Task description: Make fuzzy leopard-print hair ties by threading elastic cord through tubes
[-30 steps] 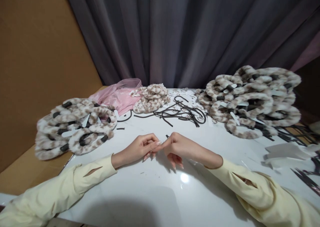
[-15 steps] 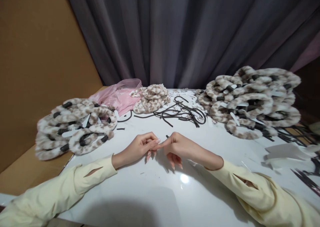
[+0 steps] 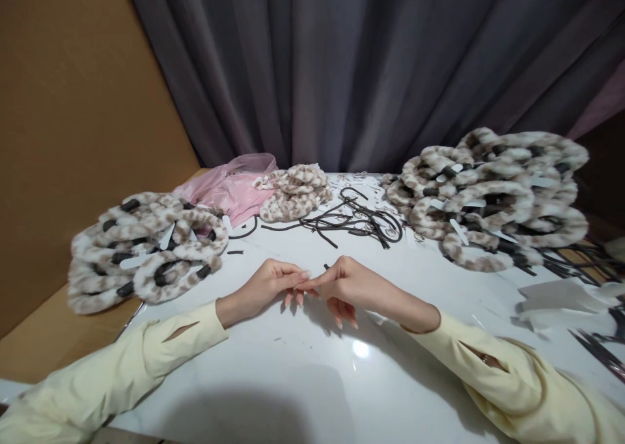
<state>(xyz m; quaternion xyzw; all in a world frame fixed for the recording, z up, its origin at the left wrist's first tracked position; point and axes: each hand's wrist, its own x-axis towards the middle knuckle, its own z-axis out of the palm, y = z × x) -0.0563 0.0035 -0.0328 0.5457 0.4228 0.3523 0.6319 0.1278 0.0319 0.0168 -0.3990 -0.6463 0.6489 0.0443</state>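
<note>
Above the middle of the white table (image 3: 244, 379), my left hand (image 3: 271, 286) and my right hand (image 3: 349, 284) meet at the fingertips. The left thumb and index finger are pressed together against the tip of my right index finger. My right thumb and index finger also pinch, while its other fingers hang curled below. Whatever lies between the fingertips, if anything, is too small or hidden to make out. Just behind my right hand shows a short dark piece (image 3: 326, 266), and a tangle of black cords (image 3: 361, 221) lies farther back.
Fluffy spotted rings with black sleeves and white tags form a left pile (image 3: 161, 262) and a larger right pile (image 3: 493, 203). A pink plastic bag (image 3: 239, 187) and a smaller fluffy bundle (image 3: 297, 193) sit behind. Scissors (image 3: 598, 356) and white paper (image 3: 561, 301) lie right.
My left hand has shifted very slightly left, its fingers less curled under. The right hand stays nearly in place; the fingertips still touch.
</note>
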